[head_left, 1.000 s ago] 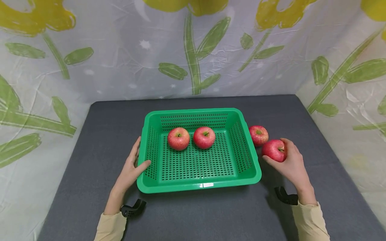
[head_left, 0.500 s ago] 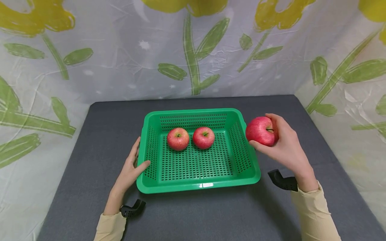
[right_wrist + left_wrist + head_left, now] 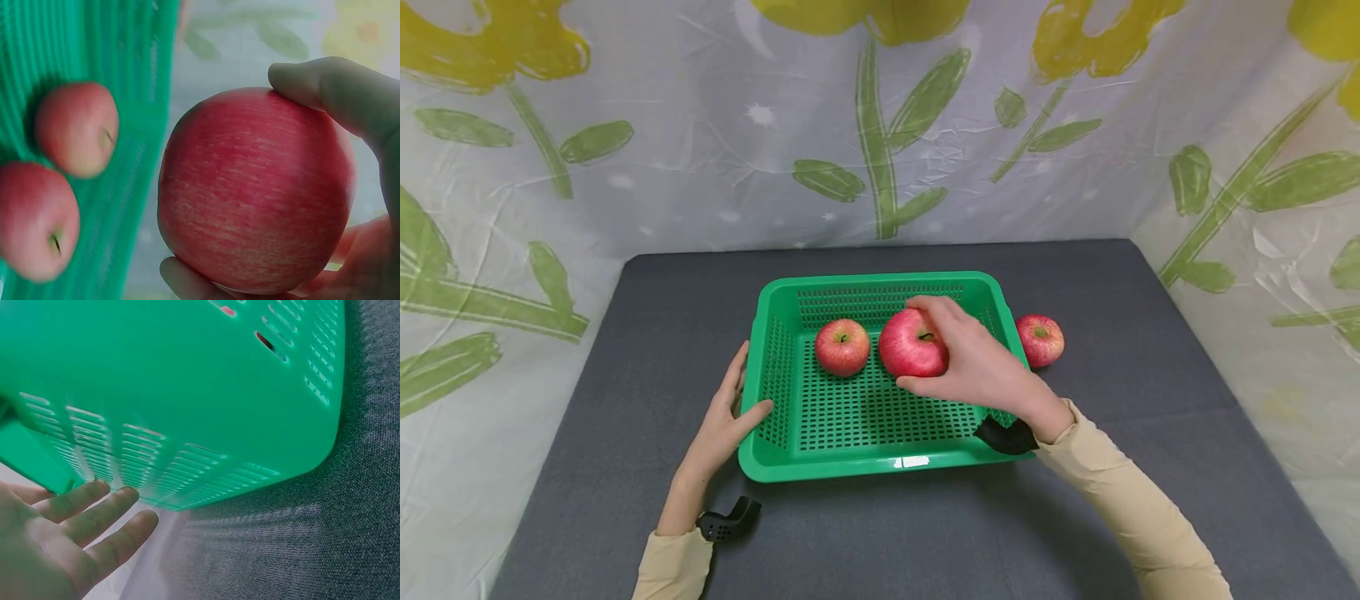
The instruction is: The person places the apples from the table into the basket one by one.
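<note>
My right hand (image 3: 981,362) grips a red apple (image 3: 910,346) between thumb and fingers, raised over the green basket (image 3: 895,464). Inside the basket sits another apple (image 3: 842,347) to its left. A further apple in the basket is hidden behind the held one in the head view; the right wrist view shows both basket apples, one upper (image 3: 78,130) and one lower (image 3: 39,219). My left hand (image 3: 718,433) is at the basket's left side, thumb over the rim. Its fingers extend straight along the outer wall, as the left wrist view shows.
One more apple (image 3: 1040,340) lies on the dark grey table (image 3: 880,542), right beside the basket's right wall. A flower-printed sheet (image 3: 700,167) hangs behind the table and along both sides.
My right hand has lifted the apple from the table right of the basket and carried it left over the basket. The left hand and basket have stayed in place.
</note>
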Available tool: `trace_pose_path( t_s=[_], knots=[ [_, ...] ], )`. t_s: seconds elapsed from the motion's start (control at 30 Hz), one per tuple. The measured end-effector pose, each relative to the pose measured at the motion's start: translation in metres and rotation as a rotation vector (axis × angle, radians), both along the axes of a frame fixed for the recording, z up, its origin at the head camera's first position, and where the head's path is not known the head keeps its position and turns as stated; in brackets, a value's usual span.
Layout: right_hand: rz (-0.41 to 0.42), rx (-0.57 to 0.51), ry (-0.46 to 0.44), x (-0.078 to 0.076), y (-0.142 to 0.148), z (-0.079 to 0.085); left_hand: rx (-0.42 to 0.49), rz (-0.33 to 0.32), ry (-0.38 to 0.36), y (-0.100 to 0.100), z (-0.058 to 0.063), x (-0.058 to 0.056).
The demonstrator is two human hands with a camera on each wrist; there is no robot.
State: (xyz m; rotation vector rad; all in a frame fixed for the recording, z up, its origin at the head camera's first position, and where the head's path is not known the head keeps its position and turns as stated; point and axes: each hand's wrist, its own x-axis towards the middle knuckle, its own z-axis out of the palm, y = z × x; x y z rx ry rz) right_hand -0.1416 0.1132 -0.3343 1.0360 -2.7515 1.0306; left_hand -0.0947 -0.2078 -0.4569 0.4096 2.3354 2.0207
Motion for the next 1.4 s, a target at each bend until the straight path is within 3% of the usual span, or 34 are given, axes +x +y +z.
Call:
trace_pose_path(
  t_s=[0.3,0.57,0.9,1.17,1.4],
  knots=[
    [0.191,0.154,-0.034,-0.006,-0.05,-0.02,-0.012,0.008,-0.009,0.0,0.001,0.0],
    [0.403,0.19,-0.14,-0.014,-0.074,-0.037,-0.02,0.01,-0.011,0.0,0.0,0.0],
    [0.506,0.234,-0.201,-0.028,-0.084,-0.063,-0.012,0.005,-0.014,0.0,-0.001,0.0],
    [0.573,0.274,-0.23,-0.029,-0.086,-0.083,0.0,-0.002,-0.022,0.0,-0.001,0.0],
    [0.589,0.332,-0.224,-0.03,-0.087,-0.088,0.012,-0.001,-0.019,0.0,0.0,0.001]
  ],
)
